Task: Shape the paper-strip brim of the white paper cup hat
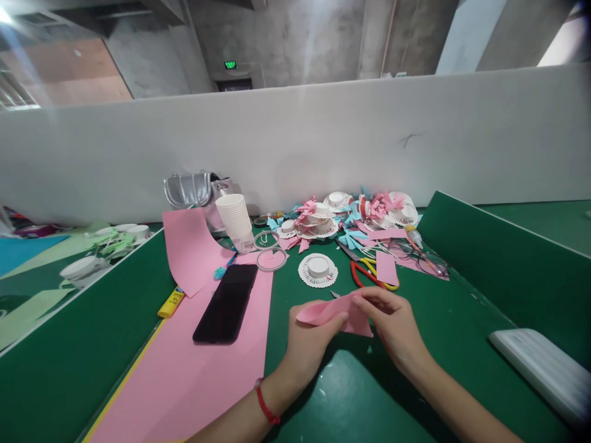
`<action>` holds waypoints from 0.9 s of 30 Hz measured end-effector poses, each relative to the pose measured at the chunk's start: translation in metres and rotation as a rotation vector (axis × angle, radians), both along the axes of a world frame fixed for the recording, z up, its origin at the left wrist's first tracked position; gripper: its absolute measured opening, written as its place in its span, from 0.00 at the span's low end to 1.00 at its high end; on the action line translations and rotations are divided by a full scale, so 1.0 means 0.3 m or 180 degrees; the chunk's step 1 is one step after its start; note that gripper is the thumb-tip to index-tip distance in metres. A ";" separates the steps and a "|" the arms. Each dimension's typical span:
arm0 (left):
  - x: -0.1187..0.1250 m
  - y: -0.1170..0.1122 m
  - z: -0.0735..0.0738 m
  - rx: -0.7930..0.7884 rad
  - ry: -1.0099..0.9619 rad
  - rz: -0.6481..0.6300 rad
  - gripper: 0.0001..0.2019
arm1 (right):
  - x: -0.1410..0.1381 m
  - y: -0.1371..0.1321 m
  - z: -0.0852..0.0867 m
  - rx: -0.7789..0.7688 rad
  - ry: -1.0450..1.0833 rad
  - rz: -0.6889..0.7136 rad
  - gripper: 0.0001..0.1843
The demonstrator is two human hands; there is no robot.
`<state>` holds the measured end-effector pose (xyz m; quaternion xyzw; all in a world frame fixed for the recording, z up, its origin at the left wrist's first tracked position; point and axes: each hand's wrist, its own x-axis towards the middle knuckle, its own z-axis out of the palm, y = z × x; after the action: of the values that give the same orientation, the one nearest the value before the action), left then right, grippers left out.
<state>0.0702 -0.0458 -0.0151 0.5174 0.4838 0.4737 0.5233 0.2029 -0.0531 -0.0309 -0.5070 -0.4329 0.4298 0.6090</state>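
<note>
Both my hands hold one small piece of pink paper [337, 311] just above the green table [369, 394]. My left hand [309, 341], with a red string on its wrist, pinches the paper's left end. My right hand [392, 320] grips the right end, fingers curled over the top edge. The paper is bent between them. Just beyond it lie red and yellow scissors [372, 274] and a white paper-cup hat [318, 269].
A black phone [226, 303] lies on a long pink sheet [184, 375] at left, beside a yellow glue stick [171, 302] and stacked paper cups [235, 218]. Several finished hats with pink and blue bows [360, 215] sit at the back. A white object [545, 369] lies at right.
</note>
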 end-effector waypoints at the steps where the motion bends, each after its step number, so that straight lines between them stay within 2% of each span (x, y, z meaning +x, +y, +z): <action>1: 0.000 0.000 0.000 0.0005 0.0024 0.0011 0.06 | 0.000 0.000 0.000 0.0007 0.0020 -0.0003 0.07; 15: 0.002 0.001 0.003 -0.0115 -0.0030 0.0121 0.08 | 0.001 0.004 0.004 -0.0036 0.0043 -0.0046 0.08; 27: 0.001 0.001 0.001 -0.0222 0.0024 0.0113 0.08 | 0.000 0.000 0.002 -0.0125 0.0231 0.0019 0.05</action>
<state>0.0707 -0.0453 -0.0149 0.4920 0.5110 0.4638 0.5308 0.2030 -0.0531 -0.0303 -0.5017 -0.4035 0.4580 0.6130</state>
